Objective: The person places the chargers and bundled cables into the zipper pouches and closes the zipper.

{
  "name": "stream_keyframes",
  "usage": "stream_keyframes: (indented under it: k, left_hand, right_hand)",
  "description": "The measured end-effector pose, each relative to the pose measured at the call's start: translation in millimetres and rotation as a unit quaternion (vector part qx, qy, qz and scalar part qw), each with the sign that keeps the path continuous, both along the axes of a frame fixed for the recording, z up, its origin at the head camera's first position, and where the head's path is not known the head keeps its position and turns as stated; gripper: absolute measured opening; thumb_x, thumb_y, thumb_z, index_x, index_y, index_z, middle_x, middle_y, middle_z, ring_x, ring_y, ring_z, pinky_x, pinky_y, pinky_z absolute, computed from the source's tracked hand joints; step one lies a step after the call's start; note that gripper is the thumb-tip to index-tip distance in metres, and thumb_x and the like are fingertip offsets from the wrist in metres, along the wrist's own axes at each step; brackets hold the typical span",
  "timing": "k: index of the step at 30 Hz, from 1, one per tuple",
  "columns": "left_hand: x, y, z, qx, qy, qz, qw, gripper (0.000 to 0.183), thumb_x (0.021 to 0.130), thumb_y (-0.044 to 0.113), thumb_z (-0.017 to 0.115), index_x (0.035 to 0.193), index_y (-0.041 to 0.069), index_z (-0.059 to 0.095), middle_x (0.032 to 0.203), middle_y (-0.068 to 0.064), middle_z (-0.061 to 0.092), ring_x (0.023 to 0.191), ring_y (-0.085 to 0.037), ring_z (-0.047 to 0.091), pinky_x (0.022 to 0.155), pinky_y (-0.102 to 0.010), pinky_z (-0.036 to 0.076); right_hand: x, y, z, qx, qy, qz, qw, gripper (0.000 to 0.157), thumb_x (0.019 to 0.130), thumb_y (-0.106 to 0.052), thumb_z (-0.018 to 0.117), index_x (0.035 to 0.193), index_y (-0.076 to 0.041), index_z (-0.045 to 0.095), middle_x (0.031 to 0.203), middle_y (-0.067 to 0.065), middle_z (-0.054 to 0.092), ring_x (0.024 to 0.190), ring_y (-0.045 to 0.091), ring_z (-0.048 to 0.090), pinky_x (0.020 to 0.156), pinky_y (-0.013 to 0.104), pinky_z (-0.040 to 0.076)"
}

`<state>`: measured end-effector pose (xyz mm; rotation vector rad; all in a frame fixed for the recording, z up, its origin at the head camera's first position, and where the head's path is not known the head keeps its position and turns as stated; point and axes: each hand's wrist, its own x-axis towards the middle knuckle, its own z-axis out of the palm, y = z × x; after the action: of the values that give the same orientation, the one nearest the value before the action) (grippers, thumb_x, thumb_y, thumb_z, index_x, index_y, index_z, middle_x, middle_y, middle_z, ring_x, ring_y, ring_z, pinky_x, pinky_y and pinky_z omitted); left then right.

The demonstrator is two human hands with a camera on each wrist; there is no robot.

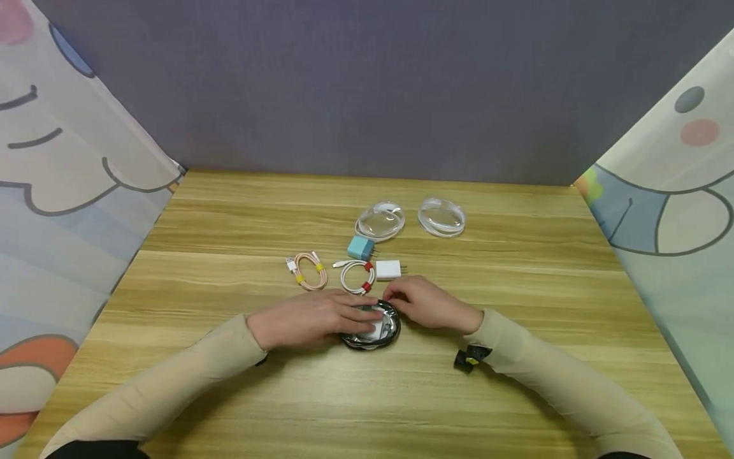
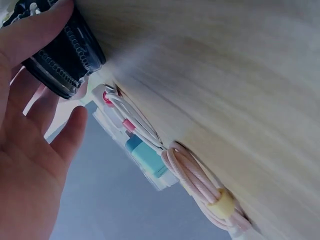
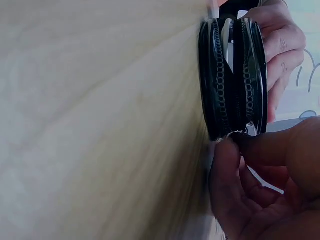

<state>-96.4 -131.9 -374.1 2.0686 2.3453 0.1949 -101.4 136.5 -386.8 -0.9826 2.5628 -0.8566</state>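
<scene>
A small round zip case (image 1: pixel 392 328) with black edging and a clear top lies on the table. Something white shows inside it. My left hand (image 1: pixel 315 315) grips the case from the left, fingers over its top and thumb along its side. At the case's right side my right hand (image 1: pixel 424 303) pinches the zipper pull between thumb and forefinger. The right wrist view shows the zipper (image 3: pixel 229 82) partly parted along the case's side, with white inside the gap. The pull itself is mostly hidden by the fingertips.
Beyond the hands lie a pink cable (image 1: pixel 309 272) with yellow ties, a white cable (image 1: pixel 358 277) with red ties, a white charger plug (image 1: pixel 388 270) and a blue charger plug (image 1: pixel 360 247). Two clear round cases (image 1: pixel 381 221) with white edging are farther back, before a grey partition (image 1: pixel 367 89).
</scene>
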Motion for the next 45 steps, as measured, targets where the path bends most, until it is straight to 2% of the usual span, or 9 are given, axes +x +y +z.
stream_keyframes:
  k: [3,7,10,18,27,38,45]
  left_hand:
    - [-0.1,2,1.3,-0.013,0.017,-0.004,0.9998,0.056,0.093,0.011,0.069,0.146,0.020,0.053,0.154,0.007,0.042,0.145,-0.015,0.031,0.112,-0.040,0.035]
    - [0.4,4,3.3,-0.027,0.022,-0.012,0.9993,0.058,0.094,0.008,0.065,0.149,0.021,0.049,0.157,0.006,0.037,0.146,-0.014,0.029,0.112,-0.038,0.035]
    - [0.7,5,3.3,-0.034,0.018,-0.012,0.9992,0.061,0.094,0.006,0.065,0.150,0.021,0.047,0.159,0.005,0.035,0.146,-0.014,0.028,0.111,-0.036,0.036]
    - [4.7,9,1.6,-0.065,0.019,0.013,0.9976,0.063,0.095,0.003,0.062,0.151,0.025,0.046,0.158,0.002,0.037,0.144,-0.015,0.032,0.104,-0.032,0.044]
    - [10.4,13,0.9,-0.068,0.013,0.028,0.9972,0.058,0.097,0.006,0.061,0.150,0.026,0.048,0.157,0.006,0.037,0.144,-0.016,0.033,0.099,-0.032,0.048]
    - [11.4,13,1.4,-0.055,0.002,0.036,0.9978,0.055,0.097,0.007,0.062,0.147,0.026,0.052,0.157,0.007,0.037,0.142,-0.016,0.037,0.082,-0.030,0.055]
    - [11.2,13,4.1,-0.056,-0.004,0.047,0.9973,0.058,0.093,0.002,0.065,0.145,0.026,0.054,0.155,0.007,0.040,0.141,-0.016,0.039,0.078,-0.029,0.055]
  right_hand:
    - [-1.2,0,0.2,-0.011,-0.022,-0.002,1.000,0.013,0.098,-0.006,0.061,0.092,-0.014,0.069,0.079,-0.009,0.063,0.072,0.006,0.059,0.069,0.028,0.051]
    - [-3.1,0,-0.2,-0.022,-0.085,-0.004,0.996,0.017,0.102,-0.006,0.055,0.090,-0.013,0.064,0.062,-0.006,0.058,0.050,0.006,0.056,0.049,0.024,0.049]
    - [-4.1,0,0.3,-0.023,-0.124,0.001,0.992,0.018,0.104,-0.006,0.050,0.091,-0.011,0.060,0.059,-0.002,0.058,0.046,0.009,0.058,0.044,0.026,0.049]
    - [-3.8,4,1.3,0.001,-0.160,0.009,0.987,0.018,0.107,-0.007,0.043,0.094,-0.012,0.054,0.065,0.000,0.063,0.049,0.014,0.062,0.047,0.029,0.052]
    - [3.4,13,1.1,-0.019,-0.183,0.003,0.983,0.018,0.106,-0.005,0.042,0.092,-0.010,0.052,0.068,0.003,0.063,0.051,0.016,0.064,0.048,0.030,0.053]
    - [25.4,26,1.5,-0.029,-0.197,-0.014,0.980,0.018,0.105,-0.003,0.043,0.092,-0.006,0.054,0.068,-0.002,0.066,0.053,0.015,0.065,0.048,0.029,0.054]
    - [40.6,27,4.1,-0.037,-0.229,-0.019,0.973,0.018,0.105,-0.003,0.045,0.090,-0.005,0.054,0.067,-0.001,0.066,0.052,0.017,0.066,0.048,0.030,0.054]
